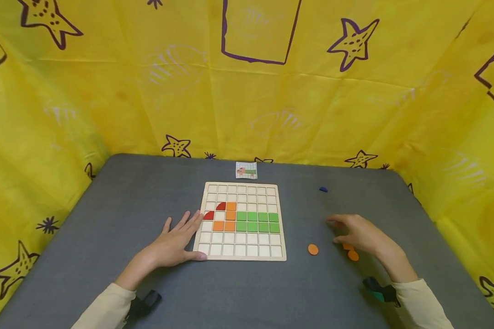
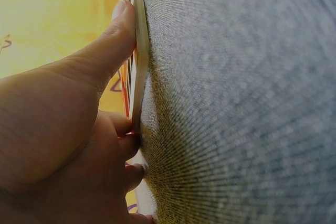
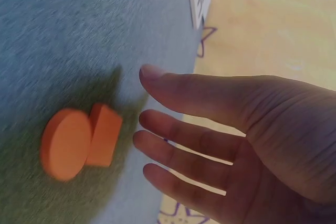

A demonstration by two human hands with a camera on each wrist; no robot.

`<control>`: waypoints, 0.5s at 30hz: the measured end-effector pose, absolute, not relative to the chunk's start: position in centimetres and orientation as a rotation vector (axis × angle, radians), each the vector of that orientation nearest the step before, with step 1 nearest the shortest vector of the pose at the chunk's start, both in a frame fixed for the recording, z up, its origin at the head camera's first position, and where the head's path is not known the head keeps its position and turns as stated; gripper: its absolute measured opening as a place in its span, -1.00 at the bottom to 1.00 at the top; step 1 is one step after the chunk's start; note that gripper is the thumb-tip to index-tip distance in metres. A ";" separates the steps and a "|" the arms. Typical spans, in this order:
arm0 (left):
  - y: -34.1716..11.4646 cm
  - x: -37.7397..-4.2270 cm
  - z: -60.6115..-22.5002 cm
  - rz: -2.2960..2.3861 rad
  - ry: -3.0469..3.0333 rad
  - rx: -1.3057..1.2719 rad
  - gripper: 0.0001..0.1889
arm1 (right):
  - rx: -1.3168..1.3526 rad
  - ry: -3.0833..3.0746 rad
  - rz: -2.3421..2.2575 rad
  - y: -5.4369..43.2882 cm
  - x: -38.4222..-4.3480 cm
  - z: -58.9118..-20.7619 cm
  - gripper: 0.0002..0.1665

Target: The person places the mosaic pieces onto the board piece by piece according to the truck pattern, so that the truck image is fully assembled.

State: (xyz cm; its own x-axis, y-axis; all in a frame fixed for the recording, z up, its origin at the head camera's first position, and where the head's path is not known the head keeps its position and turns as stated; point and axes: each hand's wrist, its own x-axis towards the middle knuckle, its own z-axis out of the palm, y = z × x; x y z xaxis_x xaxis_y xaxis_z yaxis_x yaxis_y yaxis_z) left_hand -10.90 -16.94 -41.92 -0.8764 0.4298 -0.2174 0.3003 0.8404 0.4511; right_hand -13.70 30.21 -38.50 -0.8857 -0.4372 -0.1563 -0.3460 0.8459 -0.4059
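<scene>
A wooden grid board [image 1: 240, 250] lies on the grey table, with green square tiles [image 1: 257, 222], several orange squares [image 1: 230, 215] and two red quarter-round tiles [image 1: 221, 206] set in its cells. My left hand [image 1: 170, 244] rests at the board's left edge, fingers spread, thumb on its near left corner. My right hand [image 1: 360, 233] hovers over the table to the right, holding nothing; its thumb and fingers are apart in the right wrist view. Just below it lie an orange disc [image 3: 66, 144] and an orange block-like piece [image 3: 104, 136], side by side.
Another orange disc [image 1: 313, 249] lies between the board and my right hand. Farther back is a small dark blue piece [image 1: 323, 189]. A picture card [image 1: 246, 170] lies behind the board. Yellow patterned cloth [image 1: 247, 100] hangs around the table.
</scene>
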 end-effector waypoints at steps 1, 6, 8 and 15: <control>-16.9 -10.9 -41.9 0.590 2.709 0.553 0.15 | -0.590 2.773 -0.550 30.5 -13.6 -38.5 -0.37; -17.0 -10.9 -41.8 0.587 2.703 0.548 0.15 | -0.531 2.765 -0.578 31.6 -12.9 -38.8 -0.35; -16.9 -10.9 -41.7 0.587 2.701 0.543 0.15 | -0.530 2.782 -0.576 32.0 -12.5 -39.0 -0.36; -16.8 -10.9 -41.7 0.600 2.690 0.535 0.16 | -0.504 2.828 -0.594 32.9 -11.5 -39.8 -0.41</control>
State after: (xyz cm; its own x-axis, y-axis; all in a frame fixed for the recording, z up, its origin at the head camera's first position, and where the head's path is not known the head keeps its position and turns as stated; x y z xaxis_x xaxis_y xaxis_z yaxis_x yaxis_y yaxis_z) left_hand -10.86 -16.82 -41.74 -0.8740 0.4254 -0.2350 0.2851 0.8404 0.4610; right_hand -11.48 32.90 -39.79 -0.9200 -0.3696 -0.1304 -0.2858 0.8604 -0.4219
